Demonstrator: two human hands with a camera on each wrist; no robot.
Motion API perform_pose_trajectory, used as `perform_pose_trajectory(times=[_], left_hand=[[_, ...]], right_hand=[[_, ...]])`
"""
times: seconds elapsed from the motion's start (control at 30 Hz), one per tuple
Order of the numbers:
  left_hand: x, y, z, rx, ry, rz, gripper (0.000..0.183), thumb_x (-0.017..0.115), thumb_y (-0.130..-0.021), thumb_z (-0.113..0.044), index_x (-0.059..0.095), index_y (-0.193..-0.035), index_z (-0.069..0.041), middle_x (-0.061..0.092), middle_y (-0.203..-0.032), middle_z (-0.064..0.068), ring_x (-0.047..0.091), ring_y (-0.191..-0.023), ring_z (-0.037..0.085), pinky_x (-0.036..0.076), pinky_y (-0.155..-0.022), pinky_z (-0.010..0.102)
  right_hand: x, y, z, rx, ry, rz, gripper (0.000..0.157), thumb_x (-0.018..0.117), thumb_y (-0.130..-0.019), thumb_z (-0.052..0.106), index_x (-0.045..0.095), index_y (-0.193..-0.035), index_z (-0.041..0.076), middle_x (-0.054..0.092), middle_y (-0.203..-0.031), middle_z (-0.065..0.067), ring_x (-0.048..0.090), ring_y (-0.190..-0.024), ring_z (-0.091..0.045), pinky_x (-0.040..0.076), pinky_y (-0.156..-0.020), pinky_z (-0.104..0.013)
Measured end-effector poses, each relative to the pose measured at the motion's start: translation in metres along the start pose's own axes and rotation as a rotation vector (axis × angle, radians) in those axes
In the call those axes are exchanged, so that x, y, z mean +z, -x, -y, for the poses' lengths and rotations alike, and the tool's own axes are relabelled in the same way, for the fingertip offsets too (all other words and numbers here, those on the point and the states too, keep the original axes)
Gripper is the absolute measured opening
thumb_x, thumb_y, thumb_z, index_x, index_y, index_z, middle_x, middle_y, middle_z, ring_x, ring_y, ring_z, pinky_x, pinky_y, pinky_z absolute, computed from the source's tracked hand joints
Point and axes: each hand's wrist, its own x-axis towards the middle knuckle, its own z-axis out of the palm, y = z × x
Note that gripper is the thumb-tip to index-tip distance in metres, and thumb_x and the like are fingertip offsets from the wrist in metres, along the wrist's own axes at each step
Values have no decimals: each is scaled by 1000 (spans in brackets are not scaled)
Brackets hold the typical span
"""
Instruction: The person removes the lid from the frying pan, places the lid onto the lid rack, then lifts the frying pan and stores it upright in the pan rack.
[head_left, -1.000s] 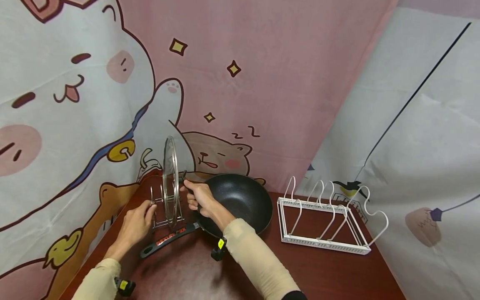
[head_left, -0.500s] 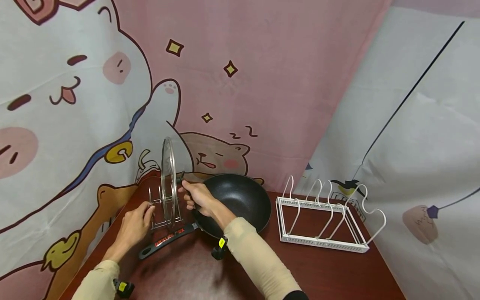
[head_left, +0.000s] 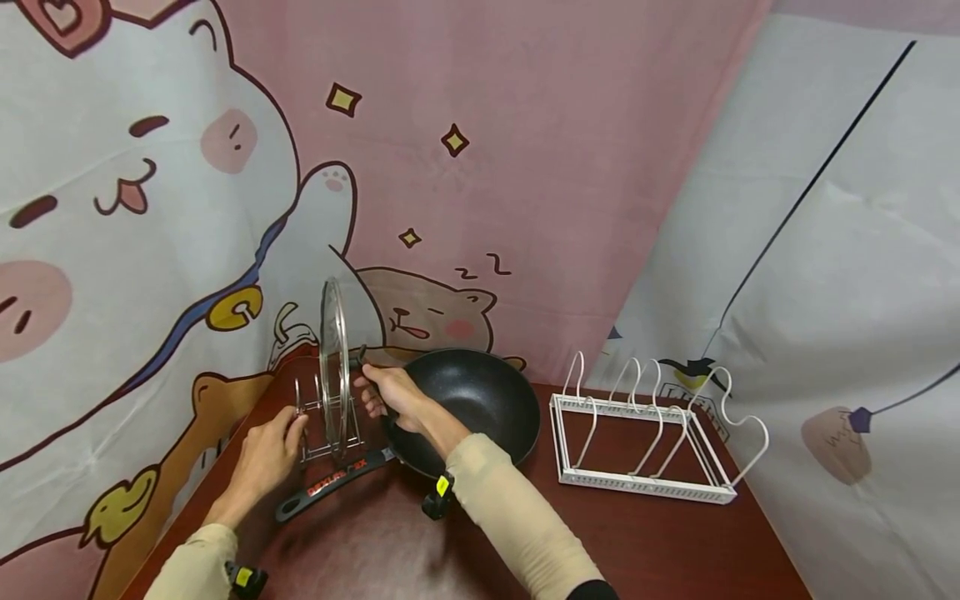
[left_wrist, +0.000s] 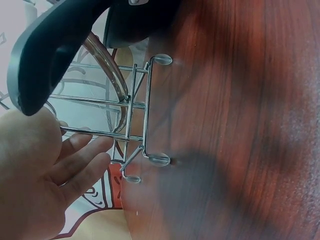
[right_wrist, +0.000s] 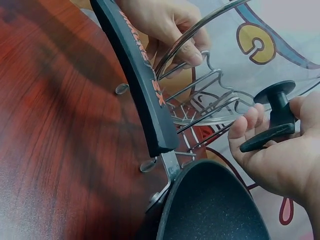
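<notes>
A glass lid (head_left: pixel 333 367) with a metal rim stands on edge in a small wire rack (head_left: pixel 324 452) at the table's left. My right hand (head_left: pixel 397 393) holds the lid by its black knob (right_wrist: pixel 279 112), fingers curled about it in the right wrist view. At the rack's near left, my left hand (head_left: pixel 266 448) pinches one of the upright wire loops between thumb and fingers. Beside the rack lies a dark frying pan (head_left: pixel 483 404), partly behind my right forearm. Its black handle (head_left: pixel 333 483) points left, passing in front of the rack.
On the right of the brown table (head_left: pixel 637 550) stands a white rack (head_left: pixel 645 481) with several curved dividers. A printed curtain (head_left: pixel 540 167) hangs close behind the table and along its sides.
The scene has slid slightly left in the head view. Both hands keep their holds, and lid, wire rack and pan stay in place relative to each other.
</notes>
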Motion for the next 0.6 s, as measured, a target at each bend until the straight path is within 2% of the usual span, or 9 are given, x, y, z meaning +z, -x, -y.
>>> perform_pose_trajectory(times=[0.3,0.43,0.53,0.6], left_hand=[[1,0,1,7,-6,9,20,66,-114,-14,63,-95,-12,63,-68,1,67,-65,31,50,-61,60],[1,0,2,8,-5,14,21,66,-115,-14,63,-94,-12,62,-68,0,66,-64,28,49,-61,58],[1,0,1,4,-2,18,21,66,-115,-15,63,-95,-12,63,-69,0,66,-64,28,50,-61,57],[1,0,1,1,-2,22,20,65,-115,-15,64,-95,-12,64,-69,0,66,-65,27,50,-61,56]], right_hand=[[-2,3,-4,-49,-12,-9,34,55,-119,31,72,-121,2,75,-88,-7,72,-73,-15,60,-67,-26],[-5,5,-5,-75,-27,-19,37,57,-119,31,70,-130,-2,80,-106,-19,74,-79,-15,63,-72,-27],[-7,6,-5,-97,-20,-30,46,58,-118,32,67,-141,-7,79,-122,-29,75,-85,-15,65,-78,-29],[-8,7,-5,-111,-6,-39,48,59,-118,32,66,-144,-7,77,-129,-31,76,-90,-17,67,-86,-33]])
